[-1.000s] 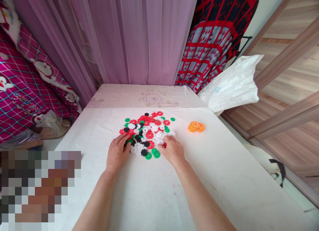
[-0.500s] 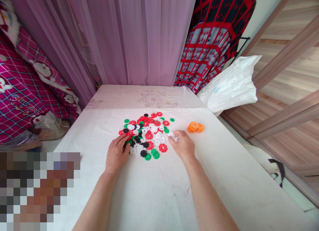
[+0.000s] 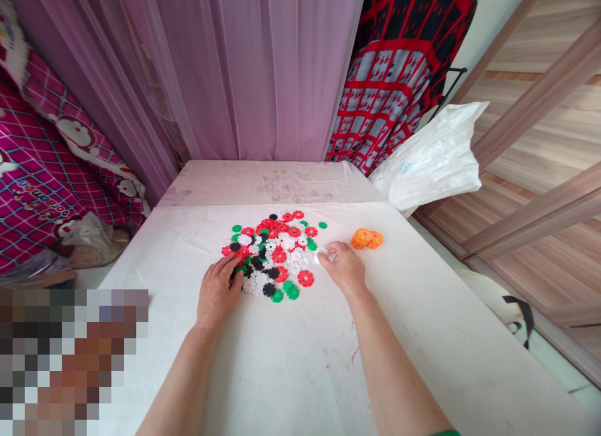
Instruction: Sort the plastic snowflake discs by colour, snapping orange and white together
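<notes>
A loose pile of plastic snowflake discs (image 3: 278,255) in red, white, black and green lies on the white tablecloth. At the pile's left edge rests my left hand (image 3: 220,288), fingers stretched forward and touching discs there; its thumb is apart from them. My right hand (image 3: 344,268) is at the right edge, with thumb and fingers closed on white snowflake discs (image 3: 321,255). How many it holds is hidden by the fingers. Beyond it to the right sits a small cluster of orange discs (image 3: 366,238), apart from the pile.
The table (image 3: 291,367) has a floral cloth strip (image 3: 225,182) at its far end. A white plastic bag (image 3: 434,157) stands by the far right corner. Purple curtains (image 3: 263,72) hang behind, and wooden doors (image 3: 539,192) are at the right.
The view has shifted slightly. Both hands stay at the pile's edges, and a bit of green sleeve now shows at the bottom by my right arm.
</notes>
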Demonstrator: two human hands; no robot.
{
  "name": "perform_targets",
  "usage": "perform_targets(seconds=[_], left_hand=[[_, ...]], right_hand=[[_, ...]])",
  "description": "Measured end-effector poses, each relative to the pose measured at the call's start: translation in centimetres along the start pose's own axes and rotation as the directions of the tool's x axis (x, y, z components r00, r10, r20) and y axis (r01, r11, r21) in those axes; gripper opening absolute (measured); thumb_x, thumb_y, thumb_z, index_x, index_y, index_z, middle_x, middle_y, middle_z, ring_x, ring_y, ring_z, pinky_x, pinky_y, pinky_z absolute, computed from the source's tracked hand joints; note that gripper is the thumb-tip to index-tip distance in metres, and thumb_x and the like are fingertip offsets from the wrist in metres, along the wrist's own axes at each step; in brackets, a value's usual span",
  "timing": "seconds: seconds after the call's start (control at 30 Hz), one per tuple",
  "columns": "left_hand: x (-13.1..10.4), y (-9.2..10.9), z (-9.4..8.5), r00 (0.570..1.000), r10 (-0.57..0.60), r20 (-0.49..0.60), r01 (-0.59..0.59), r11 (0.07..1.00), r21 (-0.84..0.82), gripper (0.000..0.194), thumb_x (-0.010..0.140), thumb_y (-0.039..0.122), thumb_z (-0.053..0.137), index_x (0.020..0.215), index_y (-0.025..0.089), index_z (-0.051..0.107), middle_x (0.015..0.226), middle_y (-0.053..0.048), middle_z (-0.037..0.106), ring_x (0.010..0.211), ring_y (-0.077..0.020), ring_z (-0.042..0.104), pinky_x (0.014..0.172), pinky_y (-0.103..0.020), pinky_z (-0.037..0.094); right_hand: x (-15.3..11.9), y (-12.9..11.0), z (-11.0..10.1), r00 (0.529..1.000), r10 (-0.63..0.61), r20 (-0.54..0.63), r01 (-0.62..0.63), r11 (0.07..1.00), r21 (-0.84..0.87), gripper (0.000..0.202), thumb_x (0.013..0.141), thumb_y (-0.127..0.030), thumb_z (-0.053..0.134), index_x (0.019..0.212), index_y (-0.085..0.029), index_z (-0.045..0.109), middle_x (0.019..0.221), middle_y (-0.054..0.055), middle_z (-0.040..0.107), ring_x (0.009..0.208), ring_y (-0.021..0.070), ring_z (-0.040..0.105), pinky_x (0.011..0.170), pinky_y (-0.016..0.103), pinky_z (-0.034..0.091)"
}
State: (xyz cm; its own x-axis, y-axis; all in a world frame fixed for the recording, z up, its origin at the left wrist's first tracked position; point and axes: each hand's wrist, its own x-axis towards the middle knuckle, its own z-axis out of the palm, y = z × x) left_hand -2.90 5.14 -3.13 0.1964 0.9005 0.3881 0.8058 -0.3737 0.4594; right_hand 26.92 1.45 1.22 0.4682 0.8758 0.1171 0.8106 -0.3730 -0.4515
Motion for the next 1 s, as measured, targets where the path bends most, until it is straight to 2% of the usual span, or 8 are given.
perform_targets(seconds=[0.17, 0.27, 0.4, 0.53, 0.67, 0.87, 1.0], left_hand=[[0.0, 0.1, 0.0, 1.0, -0.003, 0.008, 0.003, 1.0, 0.004, 0.039, 0.092, 0.034, 0.045, 0.121, 0.023, 0.068, 0.132, -0.009, 0.067, 0.119, -0.0288, 0.061, 0.104, -0.05, 0.048], [0.1, 0.1, -0.1, 1.0, -0.003, 0.016, 0.003, 1.0, 0.002, 0.039, 0.092, 0.034, 0.045, 0.121, 0.022, 0.068, 0.132, -0.009, 0.066, 0.119, -0.029, 0.061, 0.105, -0.05, 0.048], [0.1, 0.1, -0.1, 1.0, -0.006, 0.016, 0.006, 1.0, -0.001, 0.039, 0.092, 0.035, 0.045, 0.121, 0.022, 0.068, 0.132, -0.01, 0.066, 0.119, -0.0288, 0.061, 0.105, -0.049, 0.048], [0.1, 0.1, -0.1, 1.0, 0.001, 0.011, -0.001, 1.0, -0.006, 0.039, 0.092, 0.034, 0.045, 0.121, 0.023, 0.068, 0.131, -0.009, 0.067, 0.119, -0.0283, 0.061, 0.105, -0.049, 0.048], [0.0, 0.2, -0.2, 1.0, -0.008, 0.018, 0.008, 1.0, -0.005, 0.039, 0.092, 0.035, 0.045, 0.121, 0.022, 0.068, 0.131, -0.009, 0.067, 0.119, -0.0286, 0.061, 0.105, -0.049, 0.047], [0.0, 0.2, -0.2, 1.0, -0.008, 0.016, 0.008, 1.0, -0.007, 0.038, 0.092, 0.034, 0.046, 0.121, 0.025, 0.068, 0.131, -0.007, 0.067, 0.12, -0.028, 0.061, 0.106, -0.049, 0.047], [0.1, 0.2, -0.3, 1.0, -0.01, 0.015, 0.01, 1.0, 0.0, 0.039, 0.093, 0.034, 0.045, 0.121, 0.023, 0.068, 0.132, -0.008, 0.067, 0.119, -0.0281, 0.061, 0.105, -0.049, 0.047]], right_hand=[[-0.5, 0.4, -0.3, 0.999, -0.023, -0.03, 0.023, 1.0, 0.01, 0.019, 0.085, -0.037, 0.063, 0.098, -0.024, 0.068, 0.101, 0.001, 0.069, 0.076, 0.0148, 0.061, 0.071, 0.027, 0.041], [-1.6, -0.3, -0.4, 0.995, -0.083, -0.051, 0.083, 0.997, 0.0, 0.016, 0.089, -0.031, 0.056, 0.093, -0.024, 0.069, 0.097, 0.0, 0.07, 0.075, 0.0141, 0.061, 0.071, 0.026, 0.041], [-3.3, -2.5, 0.2, 0.964, -0.234, 0.128, 0.24, 0.97, -0.033, 0.021, 0.093, -0.03, 0.052, 0.099, -0.028, 0.073, 0.098, 0.0, 0.071, 0.079, 0.0139, 0.063, 0.072, 0.024, 0.042], [-4.2, -4.0, 1.1, 0.926, -0.292, 0.24, 0.327, 0.937, -0.125, 0.025, 0.092, -0.036, 0.056, 0.11, -0.031, 0.073, 0.11, 0.003, 0.068, 0.097, 0.0177, 0.064, 0.075, 0.026, 0.045], [-4.4, -4.1, 1.3, 0.914, -0.293, 0.279, 0.335, 0.935, -0.116, 0.022, 0.091, -0.038, 0.06, 0.106, -0.032, 0.074, 0.11, 0.002, 0.068, 0.098, 0.0176, 0.064, 0.076, 0.026, 0.046], [-4.2, -3.7, 1.3, 0.923, -0.296, 0.246, 0.326, 0.941, -0.091, 0.022, 0.086, -0.039, 0.066, 0.104, -0.03, 0.073, 0.114, 0.003, 0.067, 0.106, 0.0188, 0.061, 0.082, 0.026, 0.047], [-4.1, -4.2, 1.9, 0.923, -0.274, 0.27, 0.308, 0.947, -0.092, 0.02, 0.086, -0.035, 0.064, 0.103, -0.027, 0.072, 0.111, 0.004, 0.067, 0.104, 0.0191, 0.062, 0.082, 0.027, 0.047]])
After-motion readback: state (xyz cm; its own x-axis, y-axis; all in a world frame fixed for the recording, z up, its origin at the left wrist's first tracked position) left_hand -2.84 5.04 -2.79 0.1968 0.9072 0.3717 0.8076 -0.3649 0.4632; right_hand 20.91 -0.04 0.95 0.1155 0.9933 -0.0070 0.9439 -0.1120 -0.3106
